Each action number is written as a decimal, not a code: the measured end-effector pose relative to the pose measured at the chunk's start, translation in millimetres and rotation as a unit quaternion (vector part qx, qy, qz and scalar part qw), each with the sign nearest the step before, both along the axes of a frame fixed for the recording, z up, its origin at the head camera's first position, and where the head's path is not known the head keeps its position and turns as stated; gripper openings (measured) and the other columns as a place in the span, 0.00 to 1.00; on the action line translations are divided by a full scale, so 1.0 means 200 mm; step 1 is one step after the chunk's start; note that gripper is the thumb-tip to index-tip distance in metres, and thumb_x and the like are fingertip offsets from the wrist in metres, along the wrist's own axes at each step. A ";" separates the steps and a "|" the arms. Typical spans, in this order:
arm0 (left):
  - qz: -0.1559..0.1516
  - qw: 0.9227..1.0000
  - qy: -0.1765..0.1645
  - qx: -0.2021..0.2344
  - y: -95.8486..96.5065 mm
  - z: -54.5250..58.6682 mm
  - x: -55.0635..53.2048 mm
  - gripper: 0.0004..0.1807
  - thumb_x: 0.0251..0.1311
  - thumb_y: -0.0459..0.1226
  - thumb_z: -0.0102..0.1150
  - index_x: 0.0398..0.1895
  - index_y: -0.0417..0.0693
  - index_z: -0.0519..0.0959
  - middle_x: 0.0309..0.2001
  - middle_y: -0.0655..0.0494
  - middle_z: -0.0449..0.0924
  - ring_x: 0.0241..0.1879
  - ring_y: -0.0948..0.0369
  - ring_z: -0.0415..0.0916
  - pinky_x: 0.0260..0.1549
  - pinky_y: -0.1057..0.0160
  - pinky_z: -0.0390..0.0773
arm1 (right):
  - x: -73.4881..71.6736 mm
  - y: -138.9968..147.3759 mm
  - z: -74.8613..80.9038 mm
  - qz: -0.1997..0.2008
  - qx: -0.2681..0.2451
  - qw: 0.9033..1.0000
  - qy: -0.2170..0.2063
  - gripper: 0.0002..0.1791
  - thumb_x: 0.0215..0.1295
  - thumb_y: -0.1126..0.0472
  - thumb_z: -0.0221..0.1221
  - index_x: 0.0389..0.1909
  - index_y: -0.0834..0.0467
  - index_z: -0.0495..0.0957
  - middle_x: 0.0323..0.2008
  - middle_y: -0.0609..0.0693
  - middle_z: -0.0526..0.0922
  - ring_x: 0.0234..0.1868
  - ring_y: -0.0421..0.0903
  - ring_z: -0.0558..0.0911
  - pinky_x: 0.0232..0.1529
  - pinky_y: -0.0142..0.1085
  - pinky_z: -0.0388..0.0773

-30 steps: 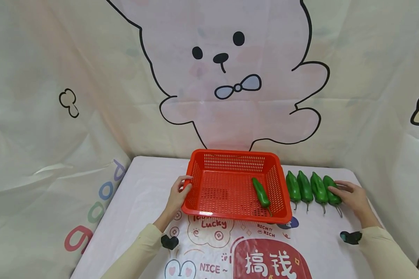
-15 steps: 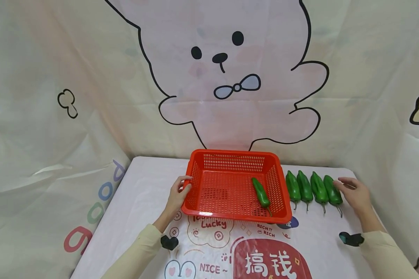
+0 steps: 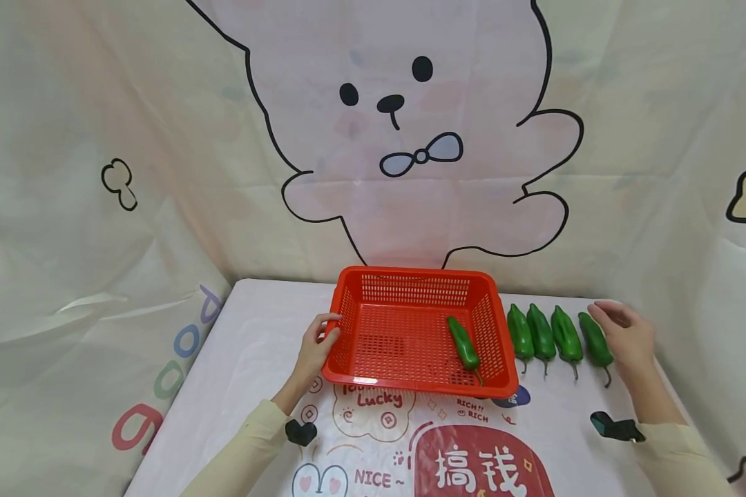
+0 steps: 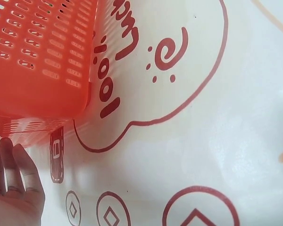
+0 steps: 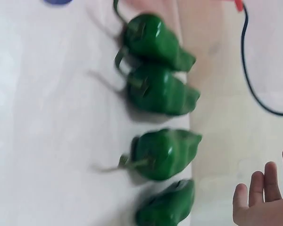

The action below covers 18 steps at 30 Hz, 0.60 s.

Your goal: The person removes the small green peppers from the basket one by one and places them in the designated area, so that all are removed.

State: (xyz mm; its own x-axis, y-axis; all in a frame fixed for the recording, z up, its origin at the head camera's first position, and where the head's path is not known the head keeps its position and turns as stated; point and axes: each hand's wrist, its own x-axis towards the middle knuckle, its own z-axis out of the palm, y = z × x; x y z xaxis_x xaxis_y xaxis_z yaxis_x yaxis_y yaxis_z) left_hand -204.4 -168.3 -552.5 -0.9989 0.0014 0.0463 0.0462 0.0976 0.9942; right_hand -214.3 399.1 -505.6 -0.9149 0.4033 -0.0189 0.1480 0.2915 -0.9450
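My left hand (image 3: 313, 345) holds the left rim of a red plastic basket (image 3: 419, 388), thumb and forefinger at the rim. In the left wrist view, its fingers (image 4: 9, 162) reach up against the basket's outer wall (image 4: 42, 96). One green pepper (image 3: 463, 343) lies inside, towards the basket's right side. Several more green peppers (image 3: 541, 333) stand in a row to the right of the basket, stems towards me. Beside the rightmost pepper (image 3: 595, 338) is my right hand (image 3: 629, 337), fingers loosely bent and holding nothing; the right wrist view shows them apart from the peppers (image 5: 162, 153).
A white printed cloth (image 3: 373, 442) covers the table. Behind it hangs a curtain (image 3: 634, 228) with a cartoon bear, and more curtain (image 3: 99, 345) closes in the left side. The basket takes up the table's back middle.
My right hand has come off the rightmost pepper and moved up and to the right. That pepper now lies slightly farther from its neighbour. My left hand and the basket have stayed put.
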 end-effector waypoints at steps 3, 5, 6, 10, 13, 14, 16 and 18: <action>-0.001 1.000 0.000 0.002 0.00 0.00 0.00 0.17 0.75 0.31 0.52 0.64 0.46 0.72 0.59 0.33 0.70 0.54 0.34 0.71 0.50 0.38 0.79 | 0.01 -0.07 0.05 0.000 -0.035 0.999 0.016 0.17 0.66 0.51 0.68 0.52 0.55 0.83 0.42 0.35 0.78 0.46 0.32 0.73 0.38 0.16 0.73; 0.000 1.000 0.003 0.000 0.00 0.00 0.01 0.17 0.75 0.31 0.53 0.64 0.47 0.72 0.59 0.34 0.70 0.54 0.34 0.72 0.49 0.39 0.79 | 0.02 -0.11 0.08 0.005 -0.070 0.997 0.037 0.17 0.66 0.54 0.69 0.51 0.57 0.83 0.43 0.36 0.78 0.46 0.32 0.74 0.39 0.17 0.73; 0.001 1.000 0.003 -0.001 0.00 0.01 0.01 0.17 0.75 0.31 0.53 0.64 0.46 0.72 0.59 0.34 0.70 0.54 0.35 0.72 0.49 0.39 0.80 | 0.02 -0.13 0.09 0.010 -0.098 0.994 0.051 0.16 0.66 0.56 0.69 0.51 0.57 0.84 0.43 0.37 0.79 0.46 0.33 0.75 0.40 0.17 0.74; -0.001 1.000 0.001 0.004 0.00 0.01 0.00 0.18 0.75 0.29 0.51 0.65 0.43 0.71 0.60 0.31 0.69 0.55 0.32 0.71 0.50 0.36 0.78 | 0.02 -0.21 0.13 0.047 -0.203 0.971 0.115 0.10 0.66 0.66 0.67 0.47 0.61 0.85 0.43 0.44 0.81 0.43 0.34 0.81 0.43 0.22 0.78; -0.010 1.000 -0.003 0.015 0.00 0.03 0.01 0.19 0.75 0.28 0.50 0.66 0.39 0.69 0.60 0.26 0.67 0.56 0.28 0.68 0.51 0.32 0.74 | 0.03 -0.27 0.16 0.082 -0.258 0.951 0.150 0.09 0.67 0.72 0.64 0.47 0.65 0.83 0.43 0.48 0.81 0.42 0.37 0.83 0.46 0.27 0.79; -0.013 1.000 -0.005 0.019 0.00 0.05 0.02 0.19 0.75 0.28 0.50 0.66 0.38 0.69 0.60 0.25 0.66 0.56 0.27 0.67 0.51 0.31 0.73 | 0.03 -0.29 0.17 0.089 -0.269 0.946 0.158 0.09 0.67 0.73 0.63 0.47 0.66 0.83 0.43 0.49 0.81 0.42 0.38 0.84 0.46 0.28 0.79; -0.021 1.000 -0.005 0.021 0.00 0.09 0.03 0.19 0.75 0.29 0.51 0.66 0.37 0.69 0.60 0.24 0.65 0.56 0.26 0.67 0.52 0.30 0.73 | 0.03 -0.33 0.18 0.105 -0.285 0.939 0.163 0.10 0.68 0.74 0.62 0.49 0.67 0.82 0.43 0.51 0.81 0.42 0.40 0.84 0.48 0.30 0.79; -0.027 0.999 -0.004 0.017 0.01 0.13 0.05 0.19 0.75 0.30 0.52 0.65 0.36 0.69 0.60 0.23 0.65 0.55 0.26 0.67 0.52 0.30 0.73 | 0.03 -0.37 0.20 0.118 -0.286 0.937 0.162 0.12 0.68 0.72 0.62 0.51 0.68 0.81 0.44 0.51 0.80 0.42 0.41 0.84 0.49 0.30 0.79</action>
